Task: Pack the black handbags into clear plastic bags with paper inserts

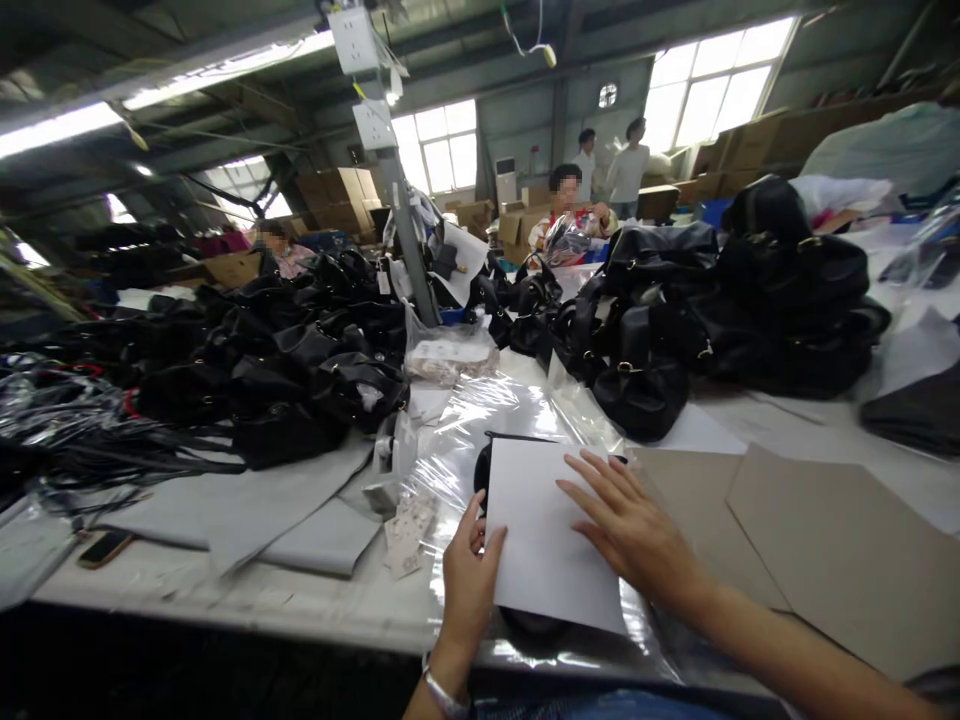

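Observation:
A white sheet (551, 540) of paper or thin card lies over a black item (534, 622), probably a bag, which shows only at the sheet's edges. My left hand (472, 560), with a silver bangle at the wrist, grips the sheet's left side, thumb on top and fingers curled by the edge. Spread flat on the upper right of the sheet is my right hand (630, 525), fingers apart. Under all this lies clear plastic film (480, 420), shiny with reflections.
Black bags pile up at left (300, 370) and right (795, 290). Grey-brown boards (840, 540) lie at right, grey sheets (300, 515) and a phone (105, 549) at left. Small printed tags (409, 535) sit near my left hand. A metal post (412, 230) rises behind; people work beyond.

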`<state>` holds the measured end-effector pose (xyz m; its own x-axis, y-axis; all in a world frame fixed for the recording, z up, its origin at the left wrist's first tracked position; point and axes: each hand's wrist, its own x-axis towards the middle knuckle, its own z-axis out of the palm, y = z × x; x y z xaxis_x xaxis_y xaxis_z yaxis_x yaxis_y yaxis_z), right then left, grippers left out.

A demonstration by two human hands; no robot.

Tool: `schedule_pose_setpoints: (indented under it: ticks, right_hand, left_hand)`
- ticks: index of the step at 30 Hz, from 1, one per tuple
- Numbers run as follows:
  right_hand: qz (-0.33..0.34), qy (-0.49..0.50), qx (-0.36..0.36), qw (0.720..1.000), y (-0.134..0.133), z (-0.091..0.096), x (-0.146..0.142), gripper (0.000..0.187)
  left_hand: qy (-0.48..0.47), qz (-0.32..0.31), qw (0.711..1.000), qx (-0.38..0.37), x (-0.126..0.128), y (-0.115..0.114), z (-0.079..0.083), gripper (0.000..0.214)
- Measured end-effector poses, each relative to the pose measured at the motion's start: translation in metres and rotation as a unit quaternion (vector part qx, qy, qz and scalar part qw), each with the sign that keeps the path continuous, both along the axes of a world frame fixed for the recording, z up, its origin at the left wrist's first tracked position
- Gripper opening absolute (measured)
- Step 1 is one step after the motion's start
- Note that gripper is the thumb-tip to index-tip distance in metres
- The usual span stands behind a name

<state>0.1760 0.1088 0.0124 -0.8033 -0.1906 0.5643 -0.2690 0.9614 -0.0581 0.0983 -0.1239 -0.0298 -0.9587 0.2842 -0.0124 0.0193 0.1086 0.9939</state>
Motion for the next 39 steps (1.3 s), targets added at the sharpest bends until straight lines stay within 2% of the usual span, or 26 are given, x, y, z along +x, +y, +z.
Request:
schedule_pose_setpoints:
  ticks: [3,6,9,11,13,15,16,19,21,24,26,27,29,31,32,33,35,39]
  right_hand:
    - [-0.005,-0.022,0.055,0.998,-0.011,-0.015,0.0,0.059]
    - [-0.031,-0.037,0.057,0.997,-0.013,-0.026,-0.013,0.073]
    - [-0.062,-0.045,0.047,0.996,-0.014,-0.032,-0.024,0.075]
    - [-0.078,-0.046,0.041,0.995,-0.016,-0.035,-0.026,0.075]
    - [-0.086,-0.047,0.036,0.994,-0.018,-0.037,-0.027,0.075]
    - [-0.089,-0.051,0.03,0.994,-0.019,-0.038,-0.03,0.074]
    - [-0.087,-0.053,0.024,0.995,-0.019,-0.038,-0.031,0.074]
    - [-0.074,-0.062,-0.011,0.995,-0.017,-0.033,-0.035,0.067]
    - [-0.057,-0.059,-0.059,0.995,-0.015,-0.025,-0.029,0.054]
    - [-0.044,-0.033,-0.212,0.976,-0.016,-0.015,0.001,0.039]
    - [-0.068,-0.05,-0.37,0.925,-0.022,-0.015,0.029,0.032]
    - [-0.084,-0.081,-0.455,0.883,-0.027,-0.02,0.043,0.028]
    - [-0.109,-0.147,-0.609,0.772,-0.037,-0.036,0.062,0.03]
    - [-0.11,-0.165,-0.732,0.652,-0.047,-0.057,0.065,0.04]
    - [-0.105,-0.15,-0.776,0.604,-0.05,-0.068,0.06,0.043]
    - [-0.101,-0.126,-0.806,0.569,-0.053,-0.077,0.052,0.043]
    - [-0.095,-0.084,-0.838,0.53,-0.054,-0.09,0.029,0.041]
    - [-0.084,-0.049,-0.858,0.505,-0.05,-0.093,-0.012,0.045]
  left_hand:
    - [-0.012,-0.002,1.0,0.026,-0.001,0.005,-0.007,0.075]
    - [0.004,0.0,1.0,0.018,-0.006,0.008,-0.009,0.074]
    - [0.044,0.009,0.998,-0.036,-0.013,0.008,-0.007,0.066]
    - [0.09,0.014,0.991,-0.1,-0.018,0.006,-0.005,0.059]
    - [0.184,0.039,0.965,-0.184,-0.02,0.008,0.0,0.05]
    - [0.319,0.07,0.91,-0.257,-0.022,0.014,0.006,0.045]
    - [0.387,0.064,0.877,-0.279,-0.023,0.02,0.01,0.045]
    - [0.504,-0.063,0.804,-0.31,-0.03,0.043,0.014,0.052]
    - [0.51,-0.139,0.782,-0.332,-0.039,0.058,0.011,0.054]
    - [0.483,-0.148,0.781,-0.368,-0.057,0.072,0.001,0.054]
    - [0.47,-0.14,0.786,-0.378,-0.066,0.076,-0.005,0.053]
    - [0.466,-0.138,0.788,-0.379,-0.07,0.077,-0.006,0.053]
    - [0.463,-0.138,0.79,-0.378,-0.074,0.078,-0.006,0.053]
    - [0.463,-0.137,0.79,-0.378,-0.076,0.078,-0.005,0.052]
    - [0.464,-0.136,0.79,-0.378,-0.076,0.079,-0.004,0.052]
    - [0.464,-0.135,0.789,-0.379,-0.075,0.079,-0.003,0.051]
    - [0.466,-0.135,0.789,-0.378,-0.074,0.079,-0.001,0.051]
    - [0.464,-0.133,0.792,-0.373,-0.073,0.079,0.003,0.05]
